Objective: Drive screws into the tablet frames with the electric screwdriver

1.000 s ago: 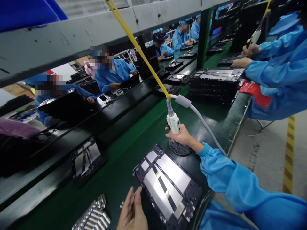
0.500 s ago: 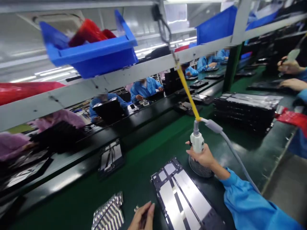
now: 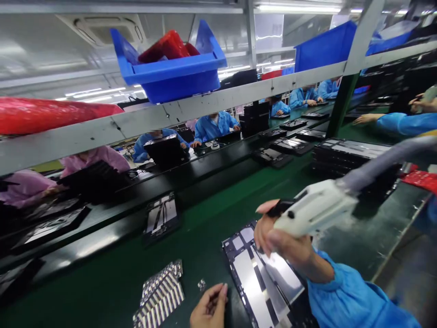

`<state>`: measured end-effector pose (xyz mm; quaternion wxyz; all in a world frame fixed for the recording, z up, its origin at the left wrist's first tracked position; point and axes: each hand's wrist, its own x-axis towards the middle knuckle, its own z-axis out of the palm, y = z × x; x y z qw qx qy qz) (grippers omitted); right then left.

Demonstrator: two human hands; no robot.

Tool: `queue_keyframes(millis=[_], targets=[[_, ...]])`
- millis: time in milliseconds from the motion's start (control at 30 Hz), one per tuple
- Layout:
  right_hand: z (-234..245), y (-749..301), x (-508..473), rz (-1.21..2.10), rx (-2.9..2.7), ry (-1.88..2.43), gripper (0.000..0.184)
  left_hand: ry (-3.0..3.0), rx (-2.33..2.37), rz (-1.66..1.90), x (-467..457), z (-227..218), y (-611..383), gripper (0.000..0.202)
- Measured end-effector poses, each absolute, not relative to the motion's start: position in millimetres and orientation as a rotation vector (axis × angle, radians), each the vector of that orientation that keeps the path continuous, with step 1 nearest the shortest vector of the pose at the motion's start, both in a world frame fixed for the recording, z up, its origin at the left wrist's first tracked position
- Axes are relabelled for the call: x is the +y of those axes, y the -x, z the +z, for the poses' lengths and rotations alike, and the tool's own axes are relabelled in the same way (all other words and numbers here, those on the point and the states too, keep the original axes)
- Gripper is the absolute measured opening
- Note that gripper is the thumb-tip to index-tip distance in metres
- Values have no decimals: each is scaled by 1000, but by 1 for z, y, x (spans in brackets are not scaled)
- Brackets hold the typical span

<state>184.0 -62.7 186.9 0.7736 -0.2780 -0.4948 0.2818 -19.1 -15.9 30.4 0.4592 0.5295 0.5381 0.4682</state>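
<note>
My right hand [image 3: 287,241] is wrapped round a white electric screwdriver [image 3: 316,207], tilted, with its thick grey cable end toward the upper right. It is above an opened tablet body [image 3: 244,275] with silvery panels and dark strips; the tool's tip is hidden behind my fingers. At the tablet's left edge, my left hand [image 3: 210,307] is closed, thumb against curled fingers; whatever is in it cannot be made out. A small silvery part [image 3: 201,285] lies on the green bench just beyond that hand. Farther left sits a group of small striped metallic parts [image 3: 159,296] in rows.
Another tablet body [image 3: 162,216] lies farther up the bench. A stack of tablet bodies [image 3: 351,157] stands at right, near red wrap [image 3: 421,178]. Overhead, a shelf rail [image 3: 239,93] carries a blue bin [image 3: 170,68]. Co-workers in blue [image 3: 216,127] and pink sit opposite; another's arm [image 3: 399,124] reaches in at right.
My right hand has brought the screwdriver from upright beside the tablet to tilted over it. The small part now lies apart from my left hand. The camera view has shifted a little.
</note>
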Motion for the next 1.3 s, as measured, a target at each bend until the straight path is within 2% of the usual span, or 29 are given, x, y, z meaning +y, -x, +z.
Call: queue_keyframes(millis=[167,433,767,1067,1300], targets=[[147,-157,-55,903,-1035,964,39,-1329,1298,879,-15,56,32,48],[132,-153,-43,893,-1048,1010,30,-1119,1177,642,-20,64,24,35],[141,-145,-39,905,-1075,990,28,-1395,1149,759,2,64,-11,17],[121,-129,-15,925,-1061,1065,24,-1294,1126,584,17,67,-10,27],[109,-124,-10,948,-1076,1081,29,-1245,1132,523,25,66,-10,21]])
